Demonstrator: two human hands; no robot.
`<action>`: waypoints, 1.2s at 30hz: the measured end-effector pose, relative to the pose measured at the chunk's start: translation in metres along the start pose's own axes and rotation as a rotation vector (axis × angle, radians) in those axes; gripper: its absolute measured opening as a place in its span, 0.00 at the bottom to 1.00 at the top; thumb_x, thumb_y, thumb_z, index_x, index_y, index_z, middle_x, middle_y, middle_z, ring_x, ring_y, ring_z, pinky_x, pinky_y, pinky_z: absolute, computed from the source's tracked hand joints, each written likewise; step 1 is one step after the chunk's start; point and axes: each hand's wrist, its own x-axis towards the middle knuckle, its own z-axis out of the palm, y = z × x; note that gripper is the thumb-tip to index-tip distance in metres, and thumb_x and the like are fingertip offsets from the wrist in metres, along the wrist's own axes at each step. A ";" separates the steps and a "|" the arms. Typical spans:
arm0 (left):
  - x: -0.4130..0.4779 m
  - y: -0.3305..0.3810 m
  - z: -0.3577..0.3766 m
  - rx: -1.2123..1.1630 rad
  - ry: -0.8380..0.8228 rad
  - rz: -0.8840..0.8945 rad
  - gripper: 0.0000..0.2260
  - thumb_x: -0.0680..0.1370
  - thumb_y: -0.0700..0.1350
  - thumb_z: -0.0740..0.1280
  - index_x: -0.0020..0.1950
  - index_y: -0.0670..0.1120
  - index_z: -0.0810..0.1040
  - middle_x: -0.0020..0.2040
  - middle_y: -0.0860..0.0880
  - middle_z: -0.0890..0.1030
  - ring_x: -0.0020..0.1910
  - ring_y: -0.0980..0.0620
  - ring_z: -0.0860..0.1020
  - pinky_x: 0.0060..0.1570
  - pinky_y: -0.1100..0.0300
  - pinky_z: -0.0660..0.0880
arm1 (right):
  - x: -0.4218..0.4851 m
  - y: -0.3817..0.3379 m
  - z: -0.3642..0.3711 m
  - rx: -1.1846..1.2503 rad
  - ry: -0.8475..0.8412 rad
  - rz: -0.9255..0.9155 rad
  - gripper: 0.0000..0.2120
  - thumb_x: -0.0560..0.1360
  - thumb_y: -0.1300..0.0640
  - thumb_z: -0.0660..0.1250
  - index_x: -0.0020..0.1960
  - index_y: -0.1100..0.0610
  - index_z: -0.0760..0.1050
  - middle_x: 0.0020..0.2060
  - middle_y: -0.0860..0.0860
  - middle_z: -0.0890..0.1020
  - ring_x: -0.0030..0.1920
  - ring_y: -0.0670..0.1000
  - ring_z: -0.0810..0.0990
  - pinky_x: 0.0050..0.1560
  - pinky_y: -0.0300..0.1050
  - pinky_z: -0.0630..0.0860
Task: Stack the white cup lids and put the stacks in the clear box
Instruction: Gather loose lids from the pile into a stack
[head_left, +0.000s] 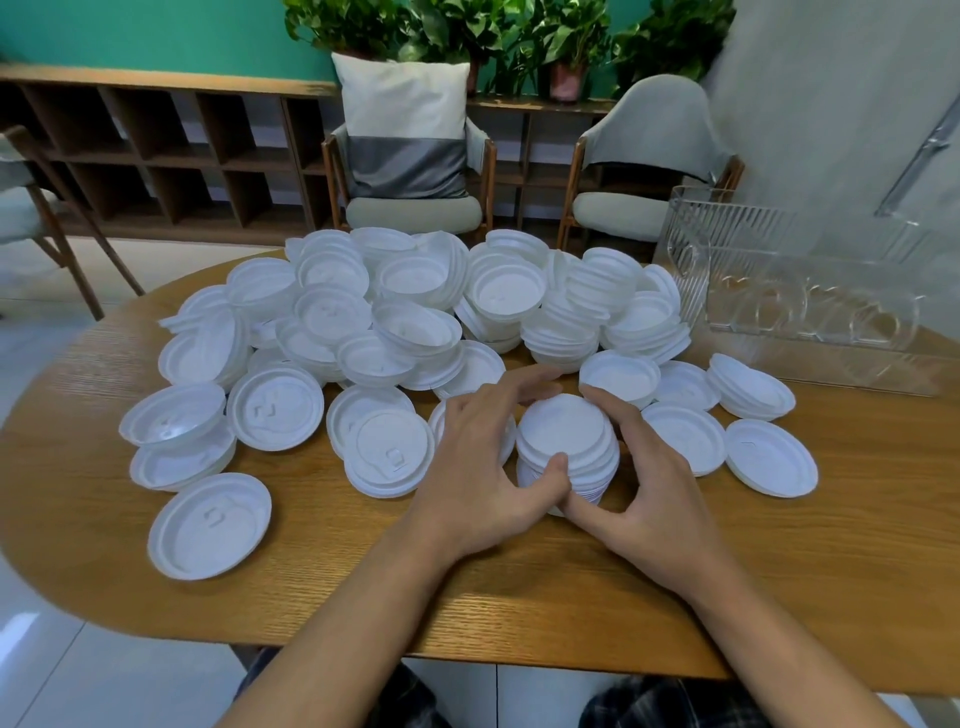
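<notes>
- The only camera sits on my head, looking forward and down over the wooden table (779, 571).
- It is close: my left hand (478, 462) and right hand (660, 483), holding the lid stack (563, 431), fill the lower centre.
- Being wide-angle, it also takes in the chairs (410, 213) beyond the table.

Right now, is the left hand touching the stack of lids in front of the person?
Touching. The head view shows the thumb of the left hand pressed against the near rim of the stack of lids, with no gap between them.

White lids (563, 431), ribbed clear box (810, 306), wood-grain table (779, 561).
</notes>
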 end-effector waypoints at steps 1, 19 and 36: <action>0.000 0.000 -0.001 -0.034 -0.017 0.010 0.30 0.73 0.46 0.73 0.75 0.53 0.71 0.67 0.59 0.79 0.71 0.54 0.76 0.70 0.47 0.69 | 0.000 0.000 0.000 -0.003 -0.001 0.001 0.39 0.70 0.36 0.75 0.77 0.41 0.66 0.70 0.34 0.75 0.71 0.39 0.73 0.67 0.31 0.70; 0.002 0.003 0.003 -0.126 -0.008 0.042 0.35 0.71 0.44 0.82 0.75 0.49 0.72 0.64 0.55 0.80 0.67 0.52 0.78 0.68 0.54 0.76 | -0.001 0.005 0.001 -0.033 -0.001 0.012 0.42 0.71 0.48 0.80 0.80 0.44 0.64 0.72 0.34 0.72 0.72 0.36 0.70 0.67 0.27 0.66; -0.001 0.006 0.001 -0.069 -0.069 -0.015 0.34 0.72 0.53 0.82 0.75 0.54 0.72 0.66 0.61 0.80 0.68 0.63 0.76 0.67 0.64 0.73 | -0.004 0.007 0.001 -0.063 -0.004 0.019 0.46 0.69 0.40 0.78 0.82 0.49 0.64 0.74 0.41 0.74 0.74 0.38 0.70 0.72 0.35 0.69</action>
